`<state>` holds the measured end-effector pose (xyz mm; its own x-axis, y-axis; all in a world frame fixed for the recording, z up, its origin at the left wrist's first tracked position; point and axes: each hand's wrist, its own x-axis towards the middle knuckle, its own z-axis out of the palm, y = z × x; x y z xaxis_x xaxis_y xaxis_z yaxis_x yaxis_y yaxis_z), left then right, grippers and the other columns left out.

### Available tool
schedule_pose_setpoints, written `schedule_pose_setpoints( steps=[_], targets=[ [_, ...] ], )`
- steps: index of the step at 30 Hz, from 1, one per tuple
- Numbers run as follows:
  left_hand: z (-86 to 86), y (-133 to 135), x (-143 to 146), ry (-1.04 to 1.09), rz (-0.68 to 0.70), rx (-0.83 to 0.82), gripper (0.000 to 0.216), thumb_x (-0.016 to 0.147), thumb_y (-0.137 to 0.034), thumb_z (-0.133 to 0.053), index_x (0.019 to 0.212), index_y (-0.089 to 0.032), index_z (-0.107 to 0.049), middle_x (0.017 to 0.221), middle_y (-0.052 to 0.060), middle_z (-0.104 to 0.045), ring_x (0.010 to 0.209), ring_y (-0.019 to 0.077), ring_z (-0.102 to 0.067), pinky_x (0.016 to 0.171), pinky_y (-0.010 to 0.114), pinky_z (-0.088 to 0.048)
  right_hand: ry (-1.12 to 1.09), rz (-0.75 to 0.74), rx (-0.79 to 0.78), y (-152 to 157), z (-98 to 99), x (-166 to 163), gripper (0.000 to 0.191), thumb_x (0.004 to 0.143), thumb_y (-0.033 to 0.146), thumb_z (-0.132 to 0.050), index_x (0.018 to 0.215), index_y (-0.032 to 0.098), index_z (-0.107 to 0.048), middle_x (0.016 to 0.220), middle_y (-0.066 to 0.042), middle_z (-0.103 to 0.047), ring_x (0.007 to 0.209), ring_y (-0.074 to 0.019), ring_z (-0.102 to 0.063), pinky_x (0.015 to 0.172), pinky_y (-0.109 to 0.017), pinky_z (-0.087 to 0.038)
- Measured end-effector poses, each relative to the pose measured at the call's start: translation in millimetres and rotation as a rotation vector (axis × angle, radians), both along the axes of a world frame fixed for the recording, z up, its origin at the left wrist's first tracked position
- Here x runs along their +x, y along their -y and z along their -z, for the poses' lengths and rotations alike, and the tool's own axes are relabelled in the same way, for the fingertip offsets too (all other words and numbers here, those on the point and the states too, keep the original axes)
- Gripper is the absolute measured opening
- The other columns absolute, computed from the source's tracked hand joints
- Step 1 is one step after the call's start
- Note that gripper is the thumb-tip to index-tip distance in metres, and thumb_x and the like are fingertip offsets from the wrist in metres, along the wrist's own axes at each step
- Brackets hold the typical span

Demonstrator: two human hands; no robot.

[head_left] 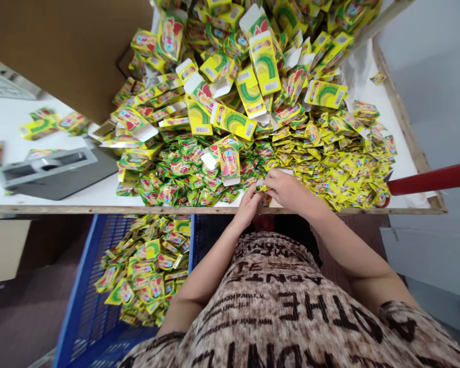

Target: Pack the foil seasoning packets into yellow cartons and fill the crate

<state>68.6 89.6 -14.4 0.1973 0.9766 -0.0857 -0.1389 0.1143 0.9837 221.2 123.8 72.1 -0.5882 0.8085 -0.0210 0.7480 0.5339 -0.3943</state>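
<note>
At the table's front edge, my left hand point(249, 205) is closed around a small carton that my fingers mostly cover; its white flap shows. Close against it, my right hand point(287, 190) pinches a small yellow sachet point(262, 188) at the carton's mouth. Green sachets point(180, 168) lie heaped ahead and to the left. A wide heap of yellow sachets point(345, 174) spreads to the right of my right hand. Just beyond my hands, a fruit-printed carton point(230, 161) rests on the green heap. More open, flat-sided yellow cartons point(264, 61) are piled behind.
Below the table on the left, a blue plastic crate point(80, 286) holds many filled-looking packs point(145, 271). A grey metal holder point(57, 171) and a large brown cardboard box point(76, 46) stand at left. A red handle point(437, 178) juts over the right edge beside the wooden rim point(402, 112).
</note>
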Motion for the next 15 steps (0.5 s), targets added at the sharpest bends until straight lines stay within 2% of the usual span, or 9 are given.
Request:
schedule_pose_setpoints(
  steps=[5,11,15],
  targets=[
    [3.5,-1,-6,-0.071,0.075,0.038,0.034,0.091,-0.032,-0.049,0.120,-0.018,-0.058,0.120,0.005,-0.064,0.114,0.0215,-0.055,0.103,0.034,-0.039,-0.065,-0.103,-0.054,-8,-5.8,10,0.017,0.093,0.018,-0.053,0.101,0.017,-0.068,0.088,-0.006,-0.058,0.082,-0.0176,-0.053,0.071,-0.027,-0.038],
    [4.2,-4,-8,-0.064,0.100,0.068,0.030,0.090,-0.032,-0.052,0.114,-0.016,-0.060,0.110,0.006,-0.065,0.104,0.0205,-0.057,0.096,0.032,-0.043,0.162,-0.104,0.084,3,-14.8,6,0.022,0.094,0.015,-0.046,0.092,0.014,-0.068,0.090,-0.008,-0.055,0.073,-0.0166,-0.049,0.064,-0.029,-0.033],
    [3.7,-6,-7,-0.098,0.153,0.145,0.033,0.091,-0.038,-0.053,0.115,-0.016,-0.059,0.114,0.007,-0.063,0.109,0.0216,-0.055,0.099,0.034,-0.041,0.183,-0.150,0.068,2,-21.5,-5,0.015,0.090,0.012,-0.050,0.095,0.013,-0.065,0.088,-0.007,-0.057,0.077,-0.0178,-0.051,0.066,-0.029,-0.032]
  ],
)
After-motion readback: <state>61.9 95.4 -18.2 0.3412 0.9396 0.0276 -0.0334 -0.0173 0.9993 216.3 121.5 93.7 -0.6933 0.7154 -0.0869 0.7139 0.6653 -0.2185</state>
